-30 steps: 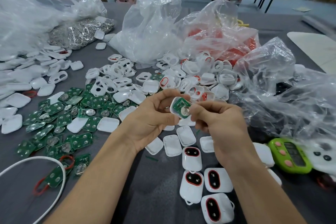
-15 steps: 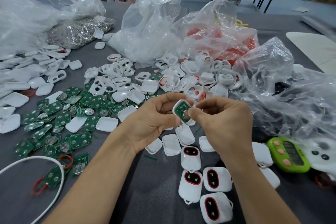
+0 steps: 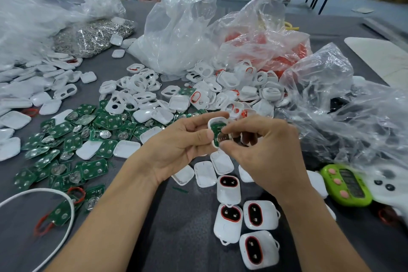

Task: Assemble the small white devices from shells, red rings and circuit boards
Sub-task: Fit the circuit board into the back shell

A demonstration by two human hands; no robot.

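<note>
My left hand (image 3: 176, 146) grips a white shell (image 3: 213, 122) above the middle of the grey table (image 3: 176, 227). A green circuit board (image 3: 217, 133) with a round metal cell lies inside the shell. My right hand (image 3: 265, 150) pinches the board's lower end with thumb and forefinger. Several assembled white devices with red rings (image 3: 229, 218) lie below my hands. Loose green boards (image 3: 72, 141) cover the table's left side. A pile of white front shells (image 3: 220, 93) lies behind my hands, and flat white back covers (image 3: 205, 173) sit just under them.
Big clear plastic bags (image 3: 181, 33) stand at the back, one holding red rings (image 3: 265, 51). A crumpled bag (image 3: 353, 121) fills the right side. A green gadget (image 3: 346, 185) lies at the right. A white cable (image 3: 55, 196) curves at the lower left. Metal parts (image 3: 92, 35) sit back left.
Both hands have stayed together on the shell. The shell has tilted more upright, and my right fingers have shifted onto the board's lower end.
</note>
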